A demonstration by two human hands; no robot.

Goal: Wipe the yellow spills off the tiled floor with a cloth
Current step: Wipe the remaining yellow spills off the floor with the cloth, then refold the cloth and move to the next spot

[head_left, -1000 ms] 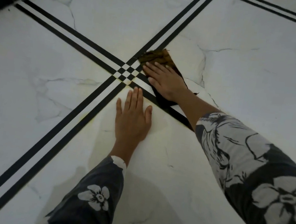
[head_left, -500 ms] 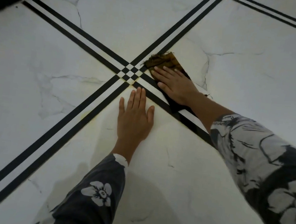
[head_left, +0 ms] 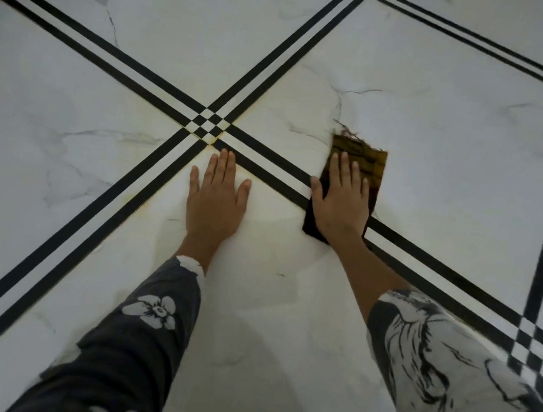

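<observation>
Has drawn cloth (head_left: 371, 160) rightward off the stripe crossing (head_left: 209, 124); presses it across the black band (head_left: 267, 170) under right hand (head_left: 341, 204), fingers straight. Braces left hand (head_left: 217, 198) on floor (head_left: 446, 125), fingers likewise straight. Leaves yellow traces (head_left: 214, 143) by crossing: judged unfinished.

Floor (head_left: 445, 132): white grey-veined marble tiles, black double-stripe borders. Cloth (head_left: 376, 161): mustard-brown, black toward 6 o'clock. Sleeves (head_left: 126, 352): charcoal, white floral print.

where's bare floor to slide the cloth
Bare tile beyond the cloth up to the far stripes, and left of the left hand past the double stripe. Tightest between that hand and the right hand pressing the cloth.
</observation>
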